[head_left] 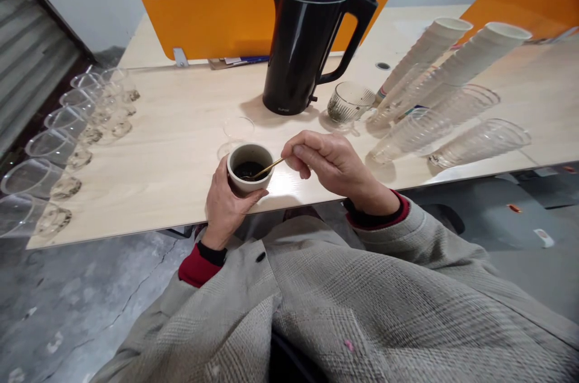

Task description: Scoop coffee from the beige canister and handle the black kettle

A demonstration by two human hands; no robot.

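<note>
Gripping a small paper cup (249,167) at the near edge of the table (181,148), the left hand (225,205) was wrapped around the cup's side, thumb on the near wall. The cup held a dark liquid or powder; which one could not be told. The right hand (333,163) pinched a thin golden spoon (268,168) between thumb and fingertips, with the spoon's lower end dipped into the dark contents. Just behind the cup stood a clear plastic cup (238,129), apparently empty. A black electric kettle (307,45) stood farther back with its lid closed and its handle toward the right. Beside it, to the right, was a ribbed glass cup (350,102) with a greenish-brown layer at the bottom. Two stacks of white paper cups (456,57) lay tilted on their sides at the right, and in front of them lay stacks of clear plastic cups (479,142), also on their sides. Along the left edge of the table, a row of clear cups (58,148) lay on their sides, their mouths facing left, each showing a little brownish residue at its base.
</note>
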